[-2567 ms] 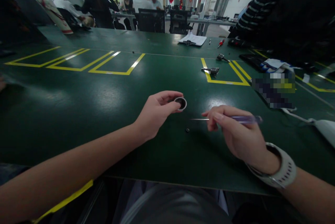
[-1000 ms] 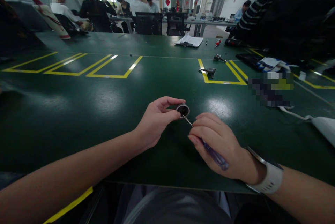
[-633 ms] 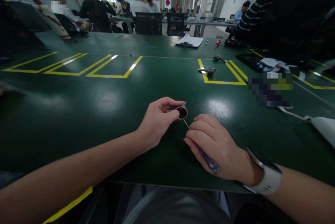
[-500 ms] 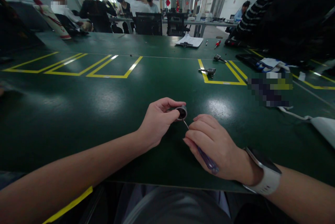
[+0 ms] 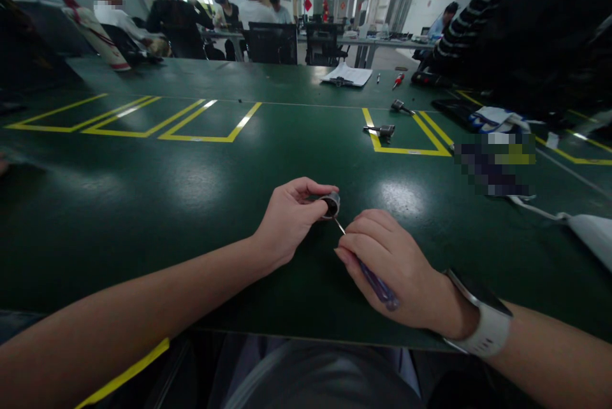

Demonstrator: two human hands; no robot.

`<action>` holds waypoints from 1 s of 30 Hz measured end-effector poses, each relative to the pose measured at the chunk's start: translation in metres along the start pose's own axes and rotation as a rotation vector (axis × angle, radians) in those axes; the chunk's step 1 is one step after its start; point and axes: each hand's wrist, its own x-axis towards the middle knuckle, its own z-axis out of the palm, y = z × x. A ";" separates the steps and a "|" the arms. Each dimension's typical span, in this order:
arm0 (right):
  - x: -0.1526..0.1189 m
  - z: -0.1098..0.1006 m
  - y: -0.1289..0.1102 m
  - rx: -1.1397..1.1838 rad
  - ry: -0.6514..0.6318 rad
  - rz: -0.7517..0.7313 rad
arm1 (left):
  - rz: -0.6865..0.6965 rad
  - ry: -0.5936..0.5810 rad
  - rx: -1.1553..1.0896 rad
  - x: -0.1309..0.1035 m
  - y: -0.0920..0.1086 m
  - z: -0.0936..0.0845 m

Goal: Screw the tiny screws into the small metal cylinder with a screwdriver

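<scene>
Between the thumb and fingers of my left hand [image 5: 292,221] is a small round metal part [image 5: 333,204], hollow, its dark open end turned toward the right. My right hand [image 5: 382,256] is closed around a screwdriver [image 5: 378,285] with a clear purplish handle. The thin shaft slants up to the left, and its tip is at the lower rim of the hollow; whether it touches the inside I cannot tell. Both hands are just above the green table [image 5: 191,218]. A pale-banded watch is on my right wrist.
Two metal parts with rods, one nearer [image 5: 380,130] and one farther [image 5: 401,107], lie by a yellow taped box. Behind are a clipboard with papers [image 5: 348,74] and a red-handled tool [image 5: 398,81]. White-and-blue gloves [image 5: 500,119] and a white cable [image 5: 540,210] lie right. People sit beyond.
The hollow metal part has turned slightly in my left hand. My right hand and the screwdriver have shifted very little; the other things are unmoved.
</scene>
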 end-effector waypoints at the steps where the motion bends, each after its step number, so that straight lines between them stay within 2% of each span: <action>1: 0.000 0.000 0.000 0.006 0.005 0.005 | 0.000 0.002 -0.005 0.000 0.000 0.000; 8: -0.001 -0.004 0.000 0.109 0.077 -0.006 | -0.006 -0.008 -0.012 0.005 0.003 -0.004; 14: -0.002 -0.012 0.002 0.193 0.185 0.079 | 0.064 -0.135 0.053 0.017 0.008 -0.013; 17: 0.001 -0.014 0.006 0.232 0.190 0.163 | 0.146 -0.190 0.267 0.032 0.003 -0.021; 24: 0.013 -0.020 0.025 0.298 0.108 0.271 | 0.568 -0.229 0.975 0.074 0.003 -0.037; 27: 0.023 -0.019 0.037 0.370 0.114 0.371 | 0.683 -0.232 1.122 0.091 0.005 -0.039; 30: 0.034 -0.010 0.051 0.551 0.192 0.529 | 0.660 -0.165 1.154 0.105 0.002 -0.040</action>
